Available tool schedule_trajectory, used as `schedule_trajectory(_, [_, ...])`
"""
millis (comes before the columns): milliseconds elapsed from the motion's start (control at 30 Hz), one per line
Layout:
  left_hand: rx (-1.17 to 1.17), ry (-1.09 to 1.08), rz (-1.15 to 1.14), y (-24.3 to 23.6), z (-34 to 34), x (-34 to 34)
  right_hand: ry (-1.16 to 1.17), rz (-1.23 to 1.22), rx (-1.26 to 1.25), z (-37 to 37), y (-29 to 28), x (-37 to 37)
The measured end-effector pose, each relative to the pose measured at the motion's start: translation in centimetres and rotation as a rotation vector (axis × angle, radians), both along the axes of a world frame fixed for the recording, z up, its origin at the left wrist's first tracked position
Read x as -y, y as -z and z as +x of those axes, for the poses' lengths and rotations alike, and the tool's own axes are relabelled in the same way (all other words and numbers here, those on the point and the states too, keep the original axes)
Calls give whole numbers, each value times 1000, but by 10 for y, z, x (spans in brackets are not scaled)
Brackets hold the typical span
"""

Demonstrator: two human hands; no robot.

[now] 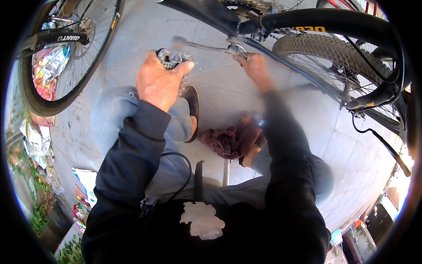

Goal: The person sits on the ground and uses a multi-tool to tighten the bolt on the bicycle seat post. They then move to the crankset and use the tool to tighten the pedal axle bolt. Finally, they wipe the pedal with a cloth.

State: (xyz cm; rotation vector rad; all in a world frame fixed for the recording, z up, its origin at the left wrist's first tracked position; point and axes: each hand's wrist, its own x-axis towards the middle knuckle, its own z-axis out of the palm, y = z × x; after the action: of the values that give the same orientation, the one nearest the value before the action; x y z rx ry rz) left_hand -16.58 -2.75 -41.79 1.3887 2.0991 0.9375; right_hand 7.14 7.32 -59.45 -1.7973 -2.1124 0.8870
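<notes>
**Left hand clamped on a bicycle pedal above the tiled floor**

A person (246, 233) in black sleeves (132, 145) and pale jeans (116, 110) is crouching over a tiled floor (351, 136), working with both bare hands. The left hand (158, 81) is holding a grey bicycle pedal (169, 65) up above the floor, its grip clamping the pedal's sides, with the thumb pressing at the right and the fingers wrapping the left. Just beyond the pedal, a thin metal bar (209, 47) is running rightward from a blurred end to a shiny metal fitting (236, 49) near the frame of a black bicycle (200, 15). The right hand (255, 68) is reaching to that fitting; its fingers are bunching together there, though I cannot tell whether its grip is clamping anything

The bicycle is filling the floor's far right corner, its knobbly tyre (325, 44) showing under a black tube. A dark red cloth (226, 143) is lying crumpled on the floor between the feet. A spoked bicycle wheel (46, 108) is standing toward the floor's far left corner, and plastic bags (33, 136) are lying along the left edge, near green plants (41, 191)
</notes>
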Motion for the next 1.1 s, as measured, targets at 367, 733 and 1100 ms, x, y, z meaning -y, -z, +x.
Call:
schedule_trajectory(367, [129, -5, -3, 4, 1, 2, -183, -63, 336, 61, 9, 17])
schedule_trajectory(733, [209, -22, -10, -4, 4, 1, 35, 14, -32, 26, 0, 40])
schedule_trajectory(1100, [41, -26, -35, -3, 3, 2, -85, 126, 171, 19, -63, 30])
